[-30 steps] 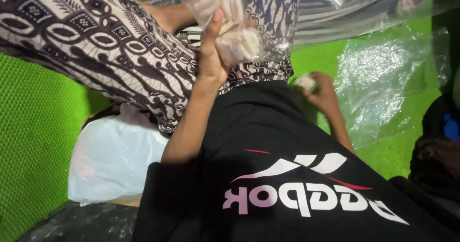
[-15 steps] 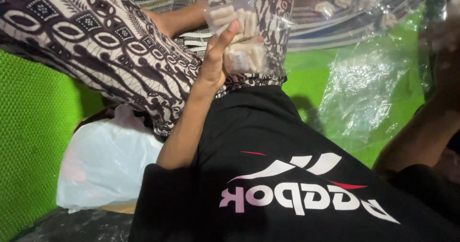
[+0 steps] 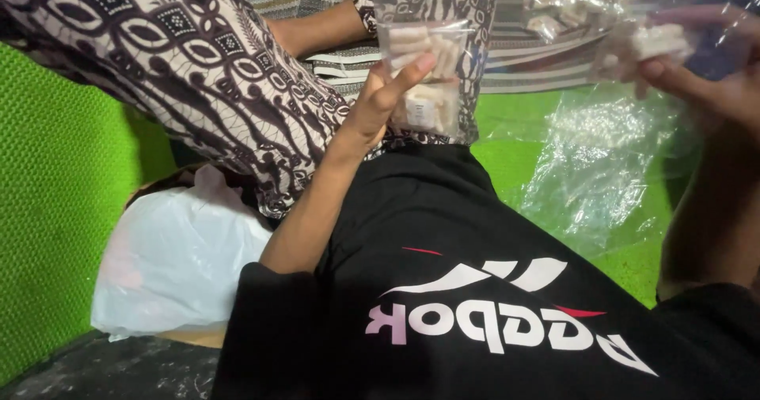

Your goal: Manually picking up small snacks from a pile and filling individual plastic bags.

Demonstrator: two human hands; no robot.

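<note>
1. Left hand (image 3: 378, 107) holds a clear bag (image 3: 419, 60) of pale pieces upright, fingers clamped on it.
2. Right hand (image 3: 712, 91) at the right edge pinches a pale piece (image 3: 657, 42) inside loose plastic (image 3: 602, 170).

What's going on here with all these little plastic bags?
A person in a black shirt holds up a small clear bag of pale pieces in the left hand. The right hand holds one more pale piece. Loose clear plastic lies on the green mat.
</note>
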